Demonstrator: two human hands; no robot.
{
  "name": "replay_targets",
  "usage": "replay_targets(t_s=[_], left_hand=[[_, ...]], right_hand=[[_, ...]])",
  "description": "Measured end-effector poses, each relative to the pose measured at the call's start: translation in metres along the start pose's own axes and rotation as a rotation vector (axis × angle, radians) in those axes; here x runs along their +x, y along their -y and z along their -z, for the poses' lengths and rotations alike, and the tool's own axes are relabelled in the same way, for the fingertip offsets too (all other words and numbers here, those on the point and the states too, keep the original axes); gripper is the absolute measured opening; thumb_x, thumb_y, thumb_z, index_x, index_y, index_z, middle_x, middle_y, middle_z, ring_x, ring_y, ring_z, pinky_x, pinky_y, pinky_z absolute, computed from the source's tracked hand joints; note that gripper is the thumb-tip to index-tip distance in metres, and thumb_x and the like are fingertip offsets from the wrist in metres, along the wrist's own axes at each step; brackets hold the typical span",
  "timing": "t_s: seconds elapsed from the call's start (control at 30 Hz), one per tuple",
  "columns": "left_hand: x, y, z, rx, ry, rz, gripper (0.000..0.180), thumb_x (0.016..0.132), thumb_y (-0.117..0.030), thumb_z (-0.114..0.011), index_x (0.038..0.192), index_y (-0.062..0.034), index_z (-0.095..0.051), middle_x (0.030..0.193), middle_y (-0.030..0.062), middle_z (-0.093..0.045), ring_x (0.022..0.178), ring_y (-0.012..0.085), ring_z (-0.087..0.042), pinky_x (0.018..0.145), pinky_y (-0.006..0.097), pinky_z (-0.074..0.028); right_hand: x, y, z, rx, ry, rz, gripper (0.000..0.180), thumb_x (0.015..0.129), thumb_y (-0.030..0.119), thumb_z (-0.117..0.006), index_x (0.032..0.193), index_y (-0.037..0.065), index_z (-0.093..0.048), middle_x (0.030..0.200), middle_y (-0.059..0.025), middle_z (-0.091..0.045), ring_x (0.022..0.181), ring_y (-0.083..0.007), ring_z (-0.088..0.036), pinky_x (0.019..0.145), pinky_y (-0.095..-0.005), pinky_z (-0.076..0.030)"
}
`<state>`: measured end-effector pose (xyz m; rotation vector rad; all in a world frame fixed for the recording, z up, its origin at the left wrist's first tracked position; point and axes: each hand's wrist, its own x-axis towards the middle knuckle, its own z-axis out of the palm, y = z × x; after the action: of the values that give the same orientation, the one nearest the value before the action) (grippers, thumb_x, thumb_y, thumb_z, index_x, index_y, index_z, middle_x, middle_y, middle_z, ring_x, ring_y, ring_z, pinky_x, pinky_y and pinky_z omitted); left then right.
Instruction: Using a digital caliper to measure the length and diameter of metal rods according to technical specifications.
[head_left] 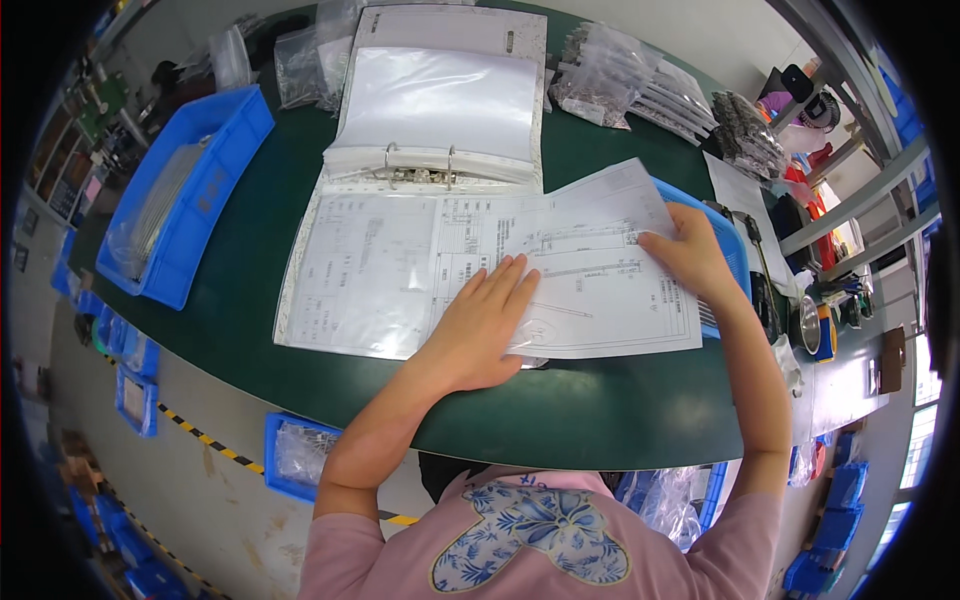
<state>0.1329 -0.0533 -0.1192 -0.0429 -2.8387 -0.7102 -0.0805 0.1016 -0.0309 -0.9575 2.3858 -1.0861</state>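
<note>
Drawing sheet lies across the open binder on the green table. I see my left hand pressed flat on it, fingers spread, likely to keep it from sliding. My right hand rests open on the sheet's right edge, over a blue bin, steadying it. Another blue bin sits far left; bagged parts lie beyond.

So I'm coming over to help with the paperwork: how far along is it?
Done: the ring binder lies open on the green table, with a loose drawing sheet spread over its lower page. In hand: the left hand presses flat on the sheet and the right hand holds its right edge. Left: the sheet is not on the rings yet.
</note>
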Motion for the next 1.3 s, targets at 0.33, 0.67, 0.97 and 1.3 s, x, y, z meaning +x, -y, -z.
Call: replay_targets(t_s=[0.33, 0.67, 0.97, 1.3], left_hand=[[0.001, 0.002, -0.004, -0.009, -0.049, -0.003, 0.080, 0.065, -0.015, -0.065, 0.132, 0.0067, -0.027, 0.137, 0.0271, -0.028, 0.129, 0.0375, -0.026, 0.106, 0.044, -0.024], [0.001, -0.002, 0.001, -0.067, -0.107, -0.018, 0.079, 0.061, -0.009, -0.060, 0.132, 0.0056, -0.027, 0.140, 0.0254, -0.024, 0.131, 0.0371, -0.024, 0.108, 0.044, -0.020], [-0.002, -0.001, 0.003, -0.140, -0.162, -0.048, 0.081, 0.061, -0.011, -0.062, 0.132, 0.0057, -0.027, 0.139, 0.0251, -0.025, 0.130, 0.0391, -0.024, 0.106, 0.047, -0.023], [0.001, 0.000, -0.009, -0.095, -0.200, -0.060, 0.078, 0.063, -0.012, -0.061, 0.132, 0.0067, -0.028, 0.138, 0.0256, -0.027, 0.130, 0.0388, -0.026, 0.105, 0.048, -0.023]], right_hand=[[0.027, -0.002, -0.034, -0.093, 0.078, 0.014, 0.024, 0.072, 0.009, -0.061, 0.092, -0.006, -0.062, 0.078, -0.0145, -0.065, 0.067, -0.0198, -0.063, 0.064, -0.0325, -0.049], [0.023, 0.011, -0.065, 0.107, 0.167, -0.082, 0.029, 0.077, 0.011, -0.059, 0.099, -0.008, -0.057, 0.085, -0.0161, -0.063, 0.075, -0.0216, -0.062, 0.069, -0.0322, -0.049], [-0.032, 0.022, -0.064, 0.423, 0.286, -0.215, 0.040, 0.079, 0.009, -0.056, 0.116, -0.004, -0.043, 0.091, -0.0128, -0.059, 0.068, -0.0148, -0.060, 0.047, -0.0260, -0.048], [-0.033, -0.001, -0.127, 0.502, 0.303, -0.097, 0.040, 0.085, 0.004, -0.048, 0.123, -0.001, -0.037, 0.105, -0.0124, -0.055, 0.083, -0.0146, -0.058, 0.061, -0.0249, -0.050]])
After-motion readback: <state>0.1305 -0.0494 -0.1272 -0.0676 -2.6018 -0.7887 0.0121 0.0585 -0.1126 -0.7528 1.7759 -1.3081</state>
